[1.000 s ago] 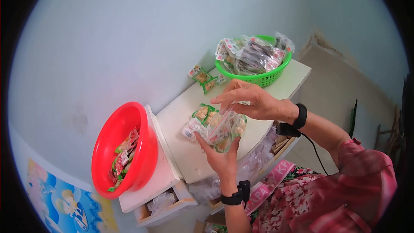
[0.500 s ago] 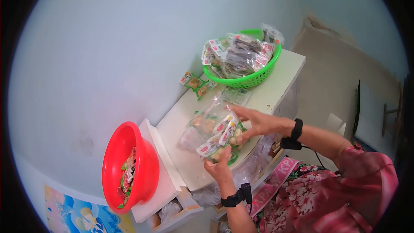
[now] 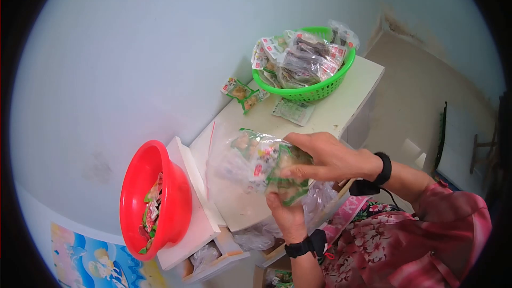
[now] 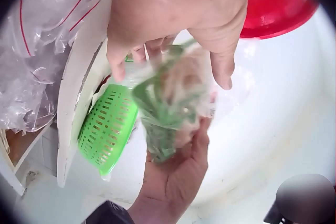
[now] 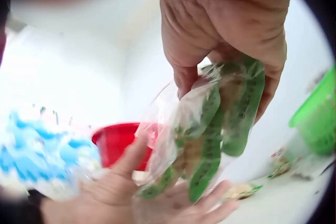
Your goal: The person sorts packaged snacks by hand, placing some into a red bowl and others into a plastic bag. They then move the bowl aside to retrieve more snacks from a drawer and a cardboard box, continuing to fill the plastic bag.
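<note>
A clear zip bag (image 3: pixel 261 162) filled with several green-and-white snack packets is held above the white tabletop. Its mouth end, with a red strip, points left towards the red basin. My right hand (image 3: pixel 336 157) grips the packed end, with thumb and fingers on either side of it, as the right wrist view also shows. Below it my left hand (image 3: pixel 289 218) has its thumb at the bag's lower edge. In the right wrist view the left hand's fingers (image 5: pixel 215 205) are extended beneath the bag. Motion blurs the packets in the left wrist view.
A green basket (image 3: pixel 309 93) heaped with packets stands at the back right. Loose snack packets (image 3: pixel 242 93) and a flat packet (image 3: pixel 293 111) lie beside it. At the left a red basin (image 3: pixel 178 197) contains wrapped packets. Clear bags (image 4: pixel 47 35) lie in the space below the tabletop.
My right hand has moved from the bag's mouth down to its packed end. The bag has turned so its mouth points left, and the left hand has shifted slightly right and down.
</note>
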Tool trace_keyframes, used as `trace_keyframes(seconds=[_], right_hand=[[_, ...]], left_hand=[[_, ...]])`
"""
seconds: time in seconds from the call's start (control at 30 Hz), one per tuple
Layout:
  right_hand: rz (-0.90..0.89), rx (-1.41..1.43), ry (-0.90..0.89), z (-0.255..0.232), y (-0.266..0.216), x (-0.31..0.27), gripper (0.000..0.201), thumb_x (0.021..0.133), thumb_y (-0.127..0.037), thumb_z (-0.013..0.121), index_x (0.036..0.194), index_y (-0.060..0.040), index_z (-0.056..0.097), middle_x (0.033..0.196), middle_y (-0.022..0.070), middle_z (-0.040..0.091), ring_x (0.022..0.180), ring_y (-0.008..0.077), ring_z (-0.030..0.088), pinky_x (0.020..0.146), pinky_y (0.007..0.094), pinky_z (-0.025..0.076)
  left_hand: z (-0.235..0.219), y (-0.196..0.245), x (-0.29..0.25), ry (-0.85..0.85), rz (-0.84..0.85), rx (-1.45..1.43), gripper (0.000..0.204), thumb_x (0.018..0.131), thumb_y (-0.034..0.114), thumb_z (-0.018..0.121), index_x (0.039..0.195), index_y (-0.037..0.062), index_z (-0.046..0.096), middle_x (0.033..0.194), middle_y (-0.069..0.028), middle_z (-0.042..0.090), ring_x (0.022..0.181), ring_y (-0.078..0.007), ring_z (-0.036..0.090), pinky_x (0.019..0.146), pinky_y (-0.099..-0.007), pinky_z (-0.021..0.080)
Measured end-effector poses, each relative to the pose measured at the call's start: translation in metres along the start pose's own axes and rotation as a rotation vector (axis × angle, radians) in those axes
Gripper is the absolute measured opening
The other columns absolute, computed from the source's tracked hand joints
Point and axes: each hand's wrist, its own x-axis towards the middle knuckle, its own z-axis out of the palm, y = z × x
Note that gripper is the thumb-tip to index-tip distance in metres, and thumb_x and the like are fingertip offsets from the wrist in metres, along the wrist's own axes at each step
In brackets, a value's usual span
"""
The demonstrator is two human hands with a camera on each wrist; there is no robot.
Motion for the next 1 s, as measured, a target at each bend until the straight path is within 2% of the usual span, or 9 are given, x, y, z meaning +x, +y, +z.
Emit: trace_keyframes(seconds=[0.13, 0.27, 0.3, 0.4, 0.53, 0.63, 0.7, 0.83, 1.0], right_hand=[[-0.011, -0.203, -0.026, -0.006, -0.012, 0.0, 0.048, 0.09, -0.036, 0.075, 0.116, 0.0008, 0.058, 0.081, 0.0199, 0.065, 0.077, 0.043, 0.065, 0.065, 0.0481, 0.048], [-0.02, -0.107, -0.043, -0.008, -0.002, 0.005, 0.051, 0.089, -0.029, 0.076, 0.125, 0.0014, 0.057, 0.088, 0.0219, 0.068, 0.08, 0.0433, 0.066, 0.067, 0.0481, 0.05], [-0.024, -0.18, -0.045, -0.007, -0.003, 0.004, 0.054, 0.09, -0.031, 0.076, 0.128, 0.0022, 0.056, 0.087, 0.0226, 0.068, 0.08, 0.0431, 0.066, 0.07, 0.0472, 0.051], [0.054, 0.079, -0.135, -0.013, -0.017, 0.004, 0.056, 0.092, -0.032, 0.076, 0.131, 0.0022, 0.054, 0.09, 0.0254, 0.066, 0.082, 0.0416, 0.065, 0.073, 0.0454, 0.051], [-0.033, 0.204, -0.121, 0.0, 0.011, 0.006, 0.056, 0.094, -0.034, 0.076, 0.132, 0.0015, 0.055, 0.098, 0.0215, 0.067, 0.088, 0.0299, 0.065, 0.078, 0.0416, 0.051], [0.063, 0.41, -0.21, 0.004, 0.016, 0.006, 0.052, 0.094, -0.031, 0.077, 0.13, 0.0003, 0.056, 0.105, 0.0131, 0.067, 0.095, 0.0192, 0.062, 0.079, 0.0383, 0.05], [0.134, 0.543, -0.241, 0.005, 0.026, 0.004, 0.049, 0.094, -0.029, 0.078, 0.129, -0.0007, 0.057, 0.108, 0.0061, 0.066, 0.098, 0.0138, 0.058, 0.079, 0.0356, 0.05], [0.136, 0.719, -0.286, 0.015, 0.047, 0.013, 0.049, 0.09, -0.022, 0.082, 0.128, -0.0021, 0.06, 0.11, 0.002, 0.065, 0.1, 0.012, 0.056, 0.084, 0.0333, 0.049], [0.068, 0.653, -0.325, 0.036, 0.092, 0.021, 0.052, 0.085, -0.017, 0.085, 0.13, -0.0024, 0.062, 0.115, 0.0039, 0.068, 0.104, 0.0128, 0.059, 0.094, 0.0342, 0.049]], left_hand=[[0.022, 0.004, 0.001, 0.043, 0.07, 0.002, 0.085, 0.085, 0.052, 0.08, 0.148, 0.0056, 0.047, 0.143, -0.0097, 0.056, 0.131, -0.0272, 0.054, 0.113, -0.0463, 0.041], [0.004, 0.0, -0.009, -0.023, -0.015, -0.005, 0.09, 0.084, 0.05, 0.082, 0.152, 0.0071, 0.041, 0.147, -0.0086, 0.051, 0.134, -0.0269, 0.05, 0.115, -0.0455, 0.04], [0.018, 0.002, -0.002, -0.076, 0.055, -0.019, 0.092, 0.084, 0.044, 0.084, 0.153, 0.0061, 0.038, 0.15, -0.009, 0.049, 0.135, -0.0269, 0.05, 0.114, -0.0461, 0.041], [0.006, 0.005, -0.012, 0.035, 0.01, 0.011, 0.092, 0.084, 0.039, 0.084, 0.154, 0.0058, 0.036, 0.149, -0.0097, 0.049, 0.134, -0.0267, 0.051, 0.113, -0.0459, 0.042], [0.007, 0.01, -0.009, -0.038, 0.062, 0.016, 0.094, 0.081, 0.02, 0.087, 0.155, 0.0036, 0.032, 0.147, -0.0105, 0.05, 0.133, -0.0268, 0.052, 0.11, -0.0445, 0.045], [0.008, 0.013, -0.005, 0.133, 0.13, 0.16, 0.083, 0.077, 0.005, 0.086, 0.147, -0.0009, 0.042, 0.139, -0.0101, 0.056, 0.126, -0.0248, 0.057, 0.107, -0.0416, 0.047], [0.014, 0.024, -0.002, 0.152, 0.191, 0.265, 0.067, 0.075, -0.001, 0.085, 0.135, -0.0028, 0.053, 0.127, -0.0094, 0.063, 0.117, -0.0219, 0.061, 0.104, -0.0384, 0.048], [0.022, 0.056, 0.01, 0.125, 0.26, 0.566, 0.04, 0.075, -0.004, 0.085, 0.111, -0.0046, 0.069, 0.107, -0.0073, 0.07, 0.099, -0.0171, 0.067, 0.095, -0.0329, 0.051], [0.006, 0.054, 0.02, 0.153, 0.296, 0.847, 0.046, 0.079, 0.003, 0.085, 0.118, -0.0094, 0.064, 0.106, -0.0116, 0.07, 0.093, -0.0155, 0.067, 0.086, -0.0293, 0.054]])
